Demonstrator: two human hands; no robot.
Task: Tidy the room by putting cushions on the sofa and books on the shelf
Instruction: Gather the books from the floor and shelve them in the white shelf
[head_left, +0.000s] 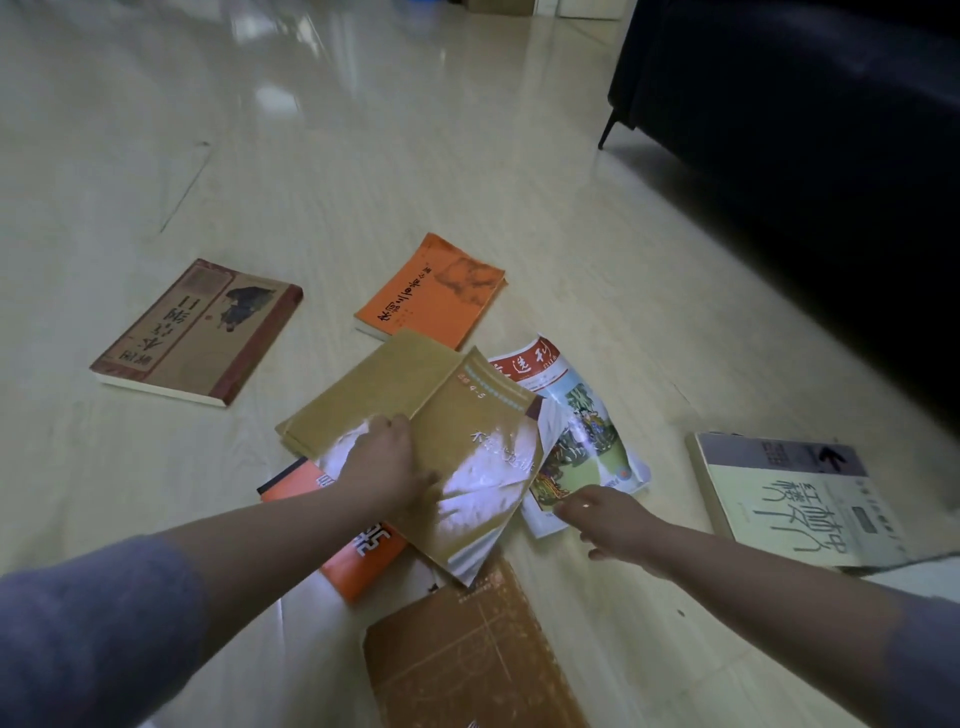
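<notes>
The left hand (387, 462) lies on a mustard book (467, 457). Its thumb stretches over the glossy cover, and its fingers bend over the fold where the book's plain half turns away. The book sits tilted, its near corner riding over an orange book with a black band (353, 551) that lies flat beneath it.

The right hand (613, 525) is spread loosely. Its fingertips touch the near corner of a magazine (576, 431), and the thumb hangs apart below. I can't tell whether it has any hold on the page. The magazine's left edge is tucked under the mustard book, so that cover lies over part of it.

Right in front of the person, a brown book (467, 654) lies flat, its far corner just beside the mustard book's near corner. To the right, apart from the pile, a pale book with large dark characters (795, 499) lies on its own. Past the pile, a second orange book (431, 293) touches the mustard book's far edge. Off to the left, a brown illustrated book (200, 332) lies well apart from the rest.

All the books are on the floor (363, 156), cream tiles polished enough to reflect the light. A dark sofa (805, 156) on thin legs fills the right side of the room. Grey-purple sleeves (93, 639) are pushed up both forearms.
</notes>
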